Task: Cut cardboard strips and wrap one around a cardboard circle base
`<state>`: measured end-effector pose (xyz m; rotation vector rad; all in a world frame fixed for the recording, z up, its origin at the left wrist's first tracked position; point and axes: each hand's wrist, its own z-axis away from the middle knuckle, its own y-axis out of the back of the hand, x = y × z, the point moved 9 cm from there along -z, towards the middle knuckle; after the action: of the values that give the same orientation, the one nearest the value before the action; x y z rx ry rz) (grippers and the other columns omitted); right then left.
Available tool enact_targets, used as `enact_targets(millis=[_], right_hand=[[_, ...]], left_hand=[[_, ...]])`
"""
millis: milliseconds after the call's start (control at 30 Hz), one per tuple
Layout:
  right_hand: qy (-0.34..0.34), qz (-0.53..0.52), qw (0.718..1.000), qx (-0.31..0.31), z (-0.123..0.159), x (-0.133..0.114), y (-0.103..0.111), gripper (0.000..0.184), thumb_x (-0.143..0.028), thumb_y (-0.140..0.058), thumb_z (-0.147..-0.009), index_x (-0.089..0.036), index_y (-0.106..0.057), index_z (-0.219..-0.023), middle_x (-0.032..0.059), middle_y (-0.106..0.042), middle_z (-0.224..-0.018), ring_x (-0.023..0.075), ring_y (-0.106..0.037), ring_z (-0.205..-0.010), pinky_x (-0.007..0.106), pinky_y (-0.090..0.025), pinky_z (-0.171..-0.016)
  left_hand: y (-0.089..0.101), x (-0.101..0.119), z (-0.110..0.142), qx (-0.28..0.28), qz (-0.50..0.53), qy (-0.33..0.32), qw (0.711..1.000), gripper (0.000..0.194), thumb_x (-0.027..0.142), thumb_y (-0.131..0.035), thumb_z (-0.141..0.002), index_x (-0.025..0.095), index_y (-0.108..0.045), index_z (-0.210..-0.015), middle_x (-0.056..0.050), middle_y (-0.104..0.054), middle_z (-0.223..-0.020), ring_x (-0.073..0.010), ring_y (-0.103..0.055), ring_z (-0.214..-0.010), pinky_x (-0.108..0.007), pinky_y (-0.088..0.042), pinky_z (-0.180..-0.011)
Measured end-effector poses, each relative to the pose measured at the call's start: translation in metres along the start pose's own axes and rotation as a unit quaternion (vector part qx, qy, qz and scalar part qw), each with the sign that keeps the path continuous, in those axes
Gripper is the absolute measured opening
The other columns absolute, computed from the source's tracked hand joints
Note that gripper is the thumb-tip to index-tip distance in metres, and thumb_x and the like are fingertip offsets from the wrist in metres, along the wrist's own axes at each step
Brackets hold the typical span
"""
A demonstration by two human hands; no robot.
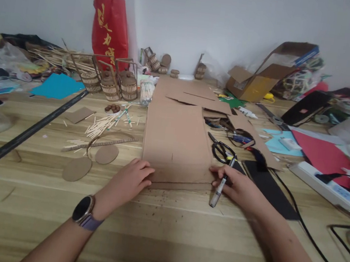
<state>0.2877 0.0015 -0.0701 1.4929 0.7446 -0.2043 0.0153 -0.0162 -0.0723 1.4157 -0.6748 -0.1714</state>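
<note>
A large brown cardboard sheet (176, 135) lies on the wooden table in front of me, with a short pencil-like mark near its front edge. My left hand (136, 175) is closed at its front left corner, fingers gripping the edge. At the front right corner, the fingertips of my right hand (230, 182) touch the sheet while the same hand holds a pen (218, 191), tip end pointing toward me. A narrow cardboard strip (182, 186) shows along the near edge, under or against the sheet. Black-handled scissors (222, 151) rest just beyond my right hand.
Left of the sheet lie cardboard discs (76, 169), a curved strip and many thin sticks (103, 126). Small lidded baskets (110, 87) stand behind them by a red bag (111, 29). To the right are black card (267, 187), a power strip (326, 185) and cables.
</note>
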Motion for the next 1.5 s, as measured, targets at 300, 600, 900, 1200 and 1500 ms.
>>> enact_targets(millis=[300,600,900,1200,1500], right_hand=[[-0.001,-0.033,0.999,-0.040,0.007,-0.001,0.005,0.008,-0.030,-0.050,-0.083,-0.027,-0.044,-0.079,0.0097,-0.072,-0.118,0.0234,-0.067,-0.112,0.038,-0.053,-0.088],[-0.027,-0.052,0.997,-0.048,0.008,0.009,0.006,0.011,-0.034,-0.053,-0.081,-0.026,-0.045,-0.079,0.0106,-0.072,-0.119,0.0259,-0.066,-0.113,0.039,-0.054,-0.085],[-0.008,-0.052,0.998,-0.046,0.009,0.020,0.002,0.012,-0.037,-0.055,-0.083,-0.026,-0.049,-0.081,0.0126,-0.071,-0.121,0.0290,-0.067,-0.111,0.043,-0.053,-0.088],[-0.017,-0.041,0.998,-0.053,0.007,0.025,-0.002,0.018,-0.043,-0.057,-0.081,-0.026,-0.053,-0.081,0.0126,-0.072,-0.120,0.0305,-0.069,-0.107,0.043,-0.056,-0.083],[-0.008,-0.045,0.998,-0.051,0.005,0.024,0.000,0.019,-0.046,-0.059,-0.081,-0.027,-0.056,-0.080,0.0119,-0.072,-0.120,0.0328,-0.069,-0.108,0.044,-0.057,-0.082]], left_hand=[[-0.003,-0.010,0.003,-0.008,0.022,-0.034,0.999,0.034,0.012,-0.055,-0.091,0.021,-0.067,-0.122,-0.008,-0.063,-0.120,-0.0243,-0.054,-0.114,-0.040,-0.045,-0.101],[-0.002,-0.014,0.005,-0.020,0.048,-0.057,0.997,0.039,0.007,-0.052,-0.090,0.024,-0.066,-0.122,-0.006,-0.062,-0.124,-0.0221,-0.052,-0.115,-0.039,-0.043,-0.103],[0.001,-0.013,0.008,-0.047,0.056,-0.068,0.995,0.043,0.003,-0.051,-0.089,0.021,-0.065,-0.125,-0.007,-0.060,-0.131,-0.0224,-0.050,-0.122,-0.039,-0.041,-0.108],[0.004,-0.012,0.008,-0.042,0.041,-0.064,0.996,0.042,0.003,-0.053,-0.088,0.021,-0.066,-0.123,-0.007,-0.061,-0.131,-0.0228,-0.050,-0.121,-0.041,-0.043,-0.106],[0.006,-0.008,0.009,-0.038,0.032,-0.072,0.996,0.042,0.003,-0.051,-0.088,0.022,-0.067,-0.121,-0.006,-0.062,-0.128,-0.0223,-0.051,-0.118,-0.040,-0.044,-0.104]])
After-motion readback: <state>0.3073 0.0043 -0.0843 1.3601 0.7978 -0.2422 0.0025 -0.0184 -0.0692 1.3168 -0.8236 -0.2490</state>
